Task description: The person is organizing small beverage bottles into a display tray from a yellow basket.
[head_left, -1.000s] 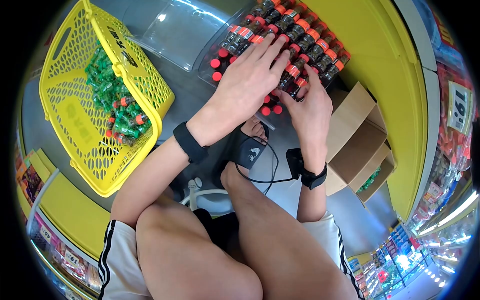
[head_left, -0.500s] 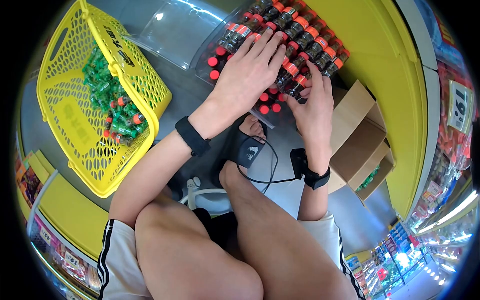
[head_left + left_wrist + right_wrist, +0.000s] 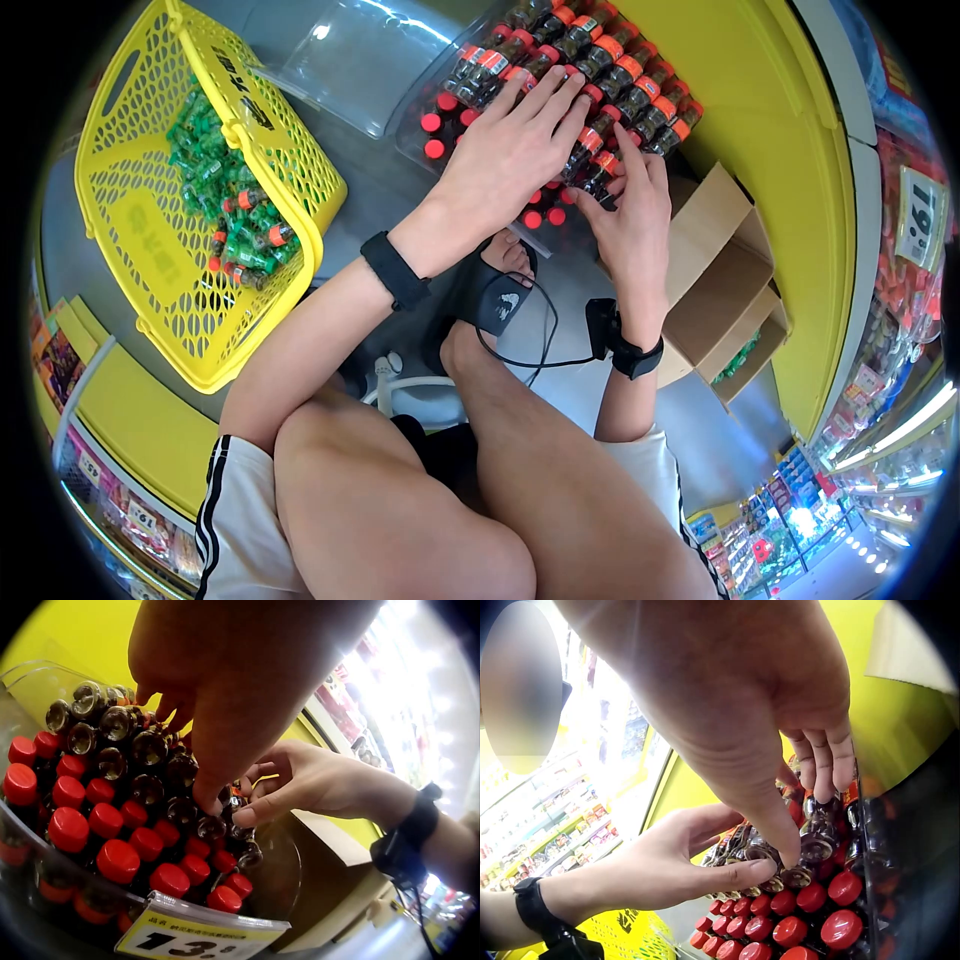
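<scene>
Small dark bottles (image 3: 635,100) with orange labels lie stacked on top of a clear bin's contents, where other bottles stand upright under red caps (image 3: 118,860). My left hand (image 3: 520,145) rests across the stack with its fingers extended over the lying bottles, its thumb down at the bottle bases. At the right end of the stack, my right hand (image 3: 635,225) pinches a small bottle (image 3: 820,834) between thumb and fingers. In the left wrist view the right thumb (image 3: 246,817) is right at the round bases. The hands are close together, and the left one hides part of the pile.
A yellow basket (image 3: 330,190) on the left holds green bottles and several dark ones. An open cardboard box (image 3: 715,300) lies at the right. A price tag (image 3: 191,930) hangs on the bin's front rim. A cable (image 3: 550,345) runs from my right wrist.
Both hands stay at the stack. The right hand has shifted slightly to the right along the end bottles; the left hand remains laid over the pile.
</scene>
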The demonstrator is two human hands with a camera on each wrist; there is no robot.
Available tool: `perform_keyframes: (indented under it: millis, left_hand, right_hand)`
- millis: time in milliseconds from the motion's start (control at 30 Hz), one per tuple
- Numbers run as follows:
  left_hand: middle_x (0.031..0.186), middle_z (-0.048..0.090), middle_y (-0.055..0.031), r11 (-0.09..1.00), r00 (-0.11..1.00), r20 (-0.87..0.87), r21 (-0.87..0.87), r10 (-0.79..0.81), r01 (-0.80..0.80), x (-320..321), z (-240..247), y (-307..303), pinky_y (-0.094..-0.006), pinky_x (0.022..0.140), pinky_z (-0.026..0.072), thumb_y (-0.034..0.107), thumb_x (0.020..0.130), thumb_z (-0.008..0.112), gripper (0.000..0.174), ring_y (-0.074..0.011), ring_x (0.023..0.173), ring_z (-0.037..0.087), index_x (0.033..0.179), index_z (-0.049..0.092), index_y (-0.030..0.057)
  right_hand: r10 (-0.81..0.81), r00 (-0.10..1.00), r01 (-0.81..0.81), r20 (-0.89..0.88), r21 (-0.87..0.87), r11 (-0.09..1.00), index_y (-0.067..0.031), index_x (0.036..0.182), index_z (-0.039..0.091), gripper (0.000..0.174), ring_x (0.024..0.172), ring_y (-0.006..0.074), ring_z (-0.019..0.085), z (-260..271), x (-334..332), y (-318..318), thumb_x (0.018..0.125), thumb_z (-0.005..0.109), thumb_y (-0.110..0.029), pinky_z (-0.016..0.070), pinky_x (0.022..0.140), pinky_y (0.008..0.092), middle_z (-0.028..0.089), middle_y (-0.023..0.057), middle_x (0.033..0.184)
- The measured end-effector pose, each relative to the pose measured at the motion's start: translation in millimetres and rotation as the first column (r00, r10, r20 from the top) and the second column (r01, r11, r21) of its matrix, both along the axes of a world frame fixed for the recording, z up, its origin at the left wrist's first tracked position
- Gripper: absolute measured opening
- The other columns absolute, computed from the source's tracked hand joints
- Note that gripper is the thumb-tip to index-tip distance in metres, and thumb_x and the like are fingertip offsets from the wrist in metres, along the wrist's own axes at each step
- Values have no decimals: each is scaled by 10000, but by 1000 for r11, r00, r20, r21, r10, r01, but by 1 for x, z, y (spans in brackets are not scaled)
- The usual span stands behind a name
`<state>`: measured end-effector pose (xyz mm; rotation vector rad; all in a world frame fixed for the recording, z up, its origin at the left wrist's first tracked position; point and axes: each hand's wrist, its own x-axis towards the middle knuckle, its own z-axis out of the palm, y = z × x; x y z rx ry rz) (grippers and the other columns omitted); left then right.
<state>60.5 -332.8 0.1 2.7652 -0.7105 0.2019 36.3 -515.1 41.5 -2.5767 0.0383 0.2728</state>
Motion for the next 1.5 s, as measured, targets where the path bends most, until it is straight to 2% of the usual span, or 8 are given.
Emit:
perform_keyframes:
  millis: [267, 400, 533, 567, 833, 1200, 1400, 1500]
  left_hand:
    - [1686, 474, -169, 999, 1000, 4, -47, -4, 5, -5, 11, 4, -475, 1323, 346, 177, 835, 854, 871, -318, 1605, 407, 1592, 477, -32]
    - [1625, 544, -196, 998, 999, 52, -55, 2, 1, -11, 27, 3, -467, 1301, 388, 119, 904, 721, 683, -335, 1571, 464, 1537, 540, -57]
    - [1523, 617, -211, 998, 996, 87, -59, 32, -27, -21, 53, 10, -431, 1235, 469, 84, 883, 683, 597, -339, 1467, 569, 1452, 604, -80]
    - [1421, 668, -186, 998, 986, 162, -54, 39, -30, -22, 58, 14, -392, 1141, 533, 95, 852, 705, 565, -313, 1353, 636, 1387, 648, -80]
    - [1045, 669, -74, 999, 998, 49, 24, 42, -43, -46, 107, 75, -319, 815, 565, 137, 793, 764, 310, -215, 1012, 660, 1063, 718, -8]
    - [975, 633, -68, 966, 963, 85, 19, 256, -258, -80, 139, 153, -309, 768, 576, 106, 772, 751, 214, -215, 942, 646, 963, 678, 42]
    - [1061, 646, -124, 943, 940, -75, 11, 332, -333, -94, 142, 213, -402, 863, 614, 42, 762, 782, 334, -293, 1013, 687, 1066, 649, -2]
    - [1056, 639, -111, 932, 926, -103, 38, 362, -360, -99, 138, 236, -402, 863, 616, 70, 830, 794, 289, -284, 1011, 686, 1074, 655, 4]
  right_hand:
    - [29, 1000, -29, -1, 21, 999, -93, 1584, 566, 857, 977, 294, 668, 3, 3, -2, 789, 873, -1, 592, 890, 438, 600, 130, 1191]
    - [167, 981, -170, 97, 18, 985, -97, 1536, 593, 762, 1049, 361, 677, 19, 2, 8, 815, 815, 11, 591, 912, 449, 603, 147, 1237]
    - [258, 944, -278, 204, 73, 958, -25, 1315, 678, 518, 1068, 373, 674, 32, 4, 21, 814, 802, 20, 574, 899, 450, 626, 145, 1201]
    - [247, 939, -282, 240, 125, 951, 6, 1192, 702, 390, 1051, 358, 673, 37, 4, 27, 814, 790, 43, 565, 882, 437, 649, 141, 1170]
    - [486, 806, -528, 339, 40, 848, 1, 1106, 734, 338, 1044, 328, 684, 68, 11, 71, 779, 803, 50, 587, 865, 421, 676, 121, 1160]
    - [675, 645, -732, 358, 35, 680, 17, 1126, 713, 383, 1093, 355, 683, 97, 5, 159, 761, 821, 51, 583, 914, 435, 682, 147, 1179]
    - [776, 514, -827, 365, -30, 562, -19, 1138, 683, 399, 961, 350, 649, 118, 5, 213, 764, 812, 37, 558, 825, 456, 640, 130, 1019]
    - [820, 461, -856, 338, -72, 511, -22, 1018, 673, 229, 902, 329, 642, 126, 4, 240, 808, 763, -4, 552, 816, 441, 634, 120, 944]
